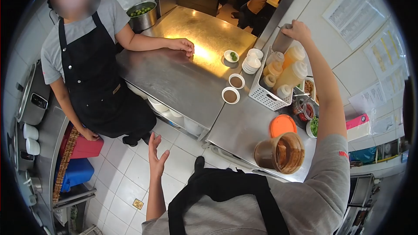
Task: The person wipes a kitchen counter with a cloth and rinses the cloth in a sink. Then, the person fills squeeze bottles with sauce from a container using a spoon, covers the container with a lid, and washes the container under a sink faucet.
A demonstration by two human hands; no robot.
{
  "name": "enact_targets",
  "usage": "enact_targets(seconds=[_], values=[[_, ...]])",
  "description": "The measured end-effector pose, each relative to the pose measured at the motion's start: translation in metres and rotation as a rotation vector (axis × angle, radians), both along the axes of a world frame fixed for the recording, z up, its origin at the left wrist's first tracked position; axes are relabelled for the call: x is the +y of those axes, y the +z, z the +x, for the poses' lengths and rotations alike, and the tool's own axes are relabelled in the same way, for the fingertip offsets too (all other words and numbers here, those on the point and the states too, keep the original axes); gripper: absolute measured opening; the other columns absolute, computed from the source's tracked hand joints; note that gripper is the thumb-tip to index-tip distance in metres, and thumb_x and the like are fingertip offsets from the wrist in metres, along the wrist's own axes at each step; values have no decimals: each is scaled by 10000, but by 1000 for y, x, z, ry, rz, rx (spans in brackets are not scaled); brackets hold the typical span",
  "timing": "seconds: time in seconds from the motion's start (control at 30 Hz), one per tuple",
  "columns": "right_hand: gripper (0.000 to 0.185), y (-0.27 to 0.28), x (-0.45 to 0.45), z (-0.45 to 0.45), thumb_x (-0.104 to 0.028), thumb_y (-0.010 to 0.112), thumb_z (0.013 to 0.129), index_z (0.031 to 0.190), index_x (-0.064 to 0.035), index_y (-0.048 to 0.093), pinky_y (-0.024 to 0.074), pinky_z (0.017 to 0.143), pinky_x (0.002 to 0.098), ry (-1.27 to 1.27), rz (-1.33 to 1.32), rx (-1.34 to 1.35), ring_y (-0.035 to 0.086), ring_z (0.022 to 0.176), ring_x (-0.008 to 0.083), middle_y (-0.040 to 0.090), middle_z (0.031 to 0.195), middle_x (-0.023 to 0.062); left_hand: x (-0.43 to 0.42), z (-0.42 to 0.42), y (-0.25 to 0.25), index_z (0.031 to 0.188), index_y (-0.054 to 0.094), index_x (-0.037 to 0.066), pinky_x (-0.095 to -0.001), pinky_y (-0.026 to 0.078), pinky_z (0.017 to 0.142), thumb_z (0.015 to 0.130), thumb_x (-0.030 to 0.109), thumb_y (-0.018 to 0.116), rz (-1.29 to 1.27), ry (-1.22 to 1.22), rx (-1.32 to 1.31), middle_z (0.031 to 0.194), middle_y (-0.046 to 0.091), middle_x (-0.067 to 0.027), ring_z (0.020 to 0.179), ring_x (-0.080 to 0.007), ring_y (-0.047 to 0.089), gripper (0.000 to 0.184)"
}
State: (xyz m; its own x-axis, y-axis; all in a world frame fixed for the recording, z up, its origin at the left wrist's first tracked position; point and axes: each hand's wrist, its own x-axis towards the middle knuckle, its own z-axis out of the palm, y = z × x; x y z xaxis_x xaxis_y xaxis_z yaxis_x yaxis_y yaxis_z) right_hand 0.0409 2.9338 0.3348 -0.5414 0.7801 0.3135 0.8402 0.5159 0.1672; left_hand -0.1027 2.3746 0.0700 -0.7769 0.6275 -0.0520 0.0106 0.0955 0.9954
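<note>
My right hand (299, 31) grips the top of a grey-brown bottle (282, 40) at the back end of a white basket (265, 95) of squeeze bottles. With fingers and thumb apart, my left hand (157, 154) is raised over the floor and holds nothing. Two small white bowls of brown sauce (230, 95) stand on the steel counter left of the basket. Behind them are a stack of white bowls (251, 64) and a bowl with green limes (231, 56). An orange lid (283, 126) lies beside a tub (279, 152) smeared with brown sauce.
A co-worker in a black apron (102, 61) stands at the left, one hand resting on the steel counter (170, 74). A pot of limes (143, 16) is at the back. Jars and a bowl of chopped greens (312, 127) sit by the wall.
</note>
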Motion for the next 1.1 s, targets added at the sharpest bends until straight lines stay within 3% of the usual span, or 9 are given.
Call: enact_targets(seconds=[0.23,0.53,0.6,0.67,0.73,0.9,0.93,1.0,1.1], values=[[469,-33,25,-13,-417,607,581,871,-50,643,276,852,594,-73,-192,-296,585,902,276,636,921,116,-2,-27,-14,1368,258,105,-438,230,1018,664,231,642,-74,6,19,1244,452,-194,1194,-303,393,812],[368,-76,52,-17,-361,666,589,826,-82,640,269,840,546,-127,-366,-414,584,897,253,644,896,78,16,-21,-17,1333,325,77,-426,231,1021,671,186,646,-100,-90,56,1256,453,-180,1214,-292,384,744],[494,-73,63,-17,-482,693,538,825,-83,654,296,824,608,-118,-323,-523,569,949,266,641,940,72,29,-17,-15,1314,349,50,-401,257,1013,676,132,640,-38,-160,124,1266,446,-178,1204,-285,398,706],[444,-86,85,1,-455,648,668,879,-65,627,396,771,503,193,138,-217,588,878,240,638,925,72,46,-9,-9,1280,391,26,-378,287,999,669,83,644,-53,-206,153,1260,458,-167,1176,-280,429,664],[421,-34,18,11,-342,629,724,962,0,567,486,702,364,385,105,-30,611,776,288,626,887,172,62,5,-3,1245,434,20,-375,312,981,657,58,656,-43,-282,265,1231,489,-149,1146,-272,456,630],[437,32,-94,139,-371,591,757,1063,-62,550,459,772,411,226,-30,111,593,891,310,606,947,222,108,67,18,1187,486,10,-358,363,933,675,64,672,24,-422,324,1147,541,-128,1069,-246,503,548],[329,22,-93,187,-353,551,809,900,-40,591,458,619,346,326,-34,221,597,695,189,623,801,70,115,81,13,1174,496,10,-348,380,915,701,70,662,48,-524,236,1130,550,-120,1041,-231,517,505],[241,-7,-133,249,-260,474,876,841,-42,571,419,440,244,166,-271,268,526,483,103,543,627,19,122,111,1,1160,507,9,-337,397,897,726,76,652,71,-604,156,1112,560,-111,1013,-216,531,462],[212,-80,-186,311,-215,461,857,879,-40,580,449,412,221,38,-929,460,574,508,114,617,729,48,121,152,-14,1163,508,21,-285,448,797,823,102,565,96,-686,-119,1108,565,-93,950,-170,560,355]])
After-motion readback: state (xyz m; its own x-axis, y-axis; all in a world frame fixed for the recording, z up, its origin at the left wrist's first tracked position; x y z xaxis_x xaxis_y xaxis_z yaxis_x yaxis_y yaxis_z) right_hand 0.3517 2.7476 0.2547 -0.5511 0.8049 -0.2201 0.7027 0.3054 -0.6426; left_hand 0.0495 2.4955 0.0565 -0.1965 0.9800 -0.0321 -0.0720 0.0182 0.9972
